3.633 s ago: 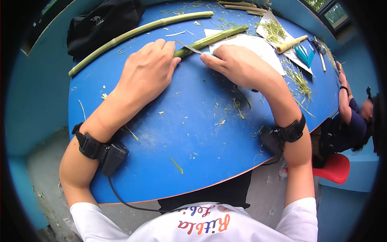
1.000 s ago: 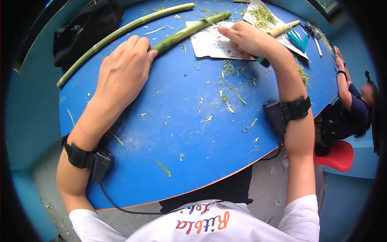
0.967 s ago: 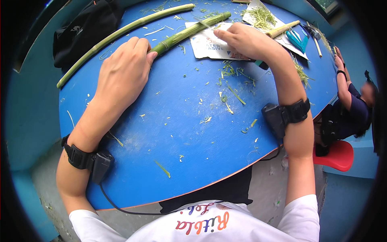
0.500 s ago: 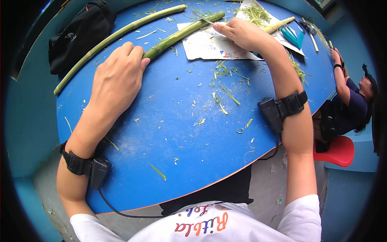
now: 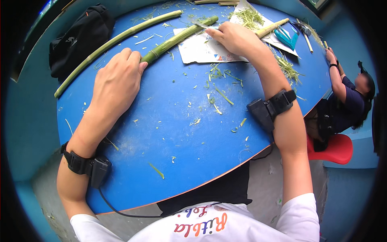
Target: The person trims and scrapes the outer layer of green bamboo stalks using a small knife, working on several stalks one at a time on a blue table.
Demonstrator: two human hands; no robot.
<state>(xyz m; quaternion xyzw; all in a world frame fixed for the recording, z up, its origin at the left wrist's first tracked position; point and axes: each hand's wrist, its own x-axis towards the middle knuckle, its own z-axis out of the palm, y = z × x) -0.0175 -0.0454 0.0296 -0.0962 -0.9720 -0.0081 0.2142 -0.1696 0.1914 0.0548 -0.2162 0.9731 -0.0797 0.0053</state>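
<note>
Near edge: white shirt [image 5: 201, 224] is showing, both forearms are reaching over the blue surface [image 5: 193, 141]. Black boxed straps [image 5: 281, 103] are sitting on both forearms. Loose green scraps [image 5: 223, 96] are lying mid-surface.

Left hand [image 5: 117, 80] is gripping the near end of the green stalk [image 5: 171, 43], thumb along it. Stalk is running away and to the right, over the white sheet's [image 5: 197, 51] upper edge. Right hand [image 5: 238, 39] is grasping a knife, handle mostly hidden; its blade [image 5: 202, 25] is crossing the stalk near the far end. Can't tell how hard it's pressing.

Left of that, a long pale stalk [image 5: 115, 41] is lying alongside a black bag [image 5: 80, 44]. Far right, a shavings pile [image 5: 248, 18], pale tube [image 5: 273, 28] and teal object [image 5: 287, 39] are lying together. Beyond, another person [image 5: 347, 97] is sitting on a red chair [image 5: 332, 151].
</note>
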